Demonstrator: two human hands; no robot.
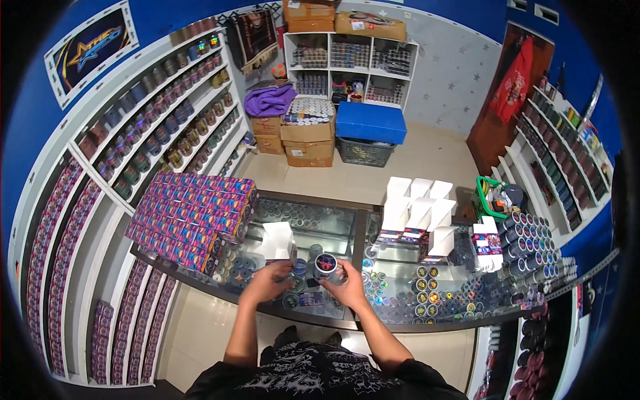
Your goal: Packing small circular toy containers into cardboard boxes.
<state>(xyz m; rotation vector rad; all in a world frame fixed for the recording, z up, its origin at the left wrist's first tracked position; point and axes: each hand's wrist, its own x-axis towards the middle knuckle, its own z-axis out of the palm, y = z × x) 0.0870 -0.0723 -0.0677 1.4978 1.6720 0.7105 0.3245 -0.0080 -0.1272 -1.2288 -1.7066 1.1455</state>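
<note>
We record both hands over the near edge of the glass-topped surface. The right hand is closed around a small round jar with a dark, patterned lid, held just above the glass. The left hand, at 9 o'clock from the jar, has its fingers curled toward a small item we cannot identify, and we cannot tell whether it grips it. An open white box stands at 11 o'clock from the jar, near the left hand. A stack of multicoloured boxes occupies the surface at 10 o'clock. Folded white cartons stand at 2 o'clock, and rows of lidded jars lie at 3 o'clock, well apart.
</note>
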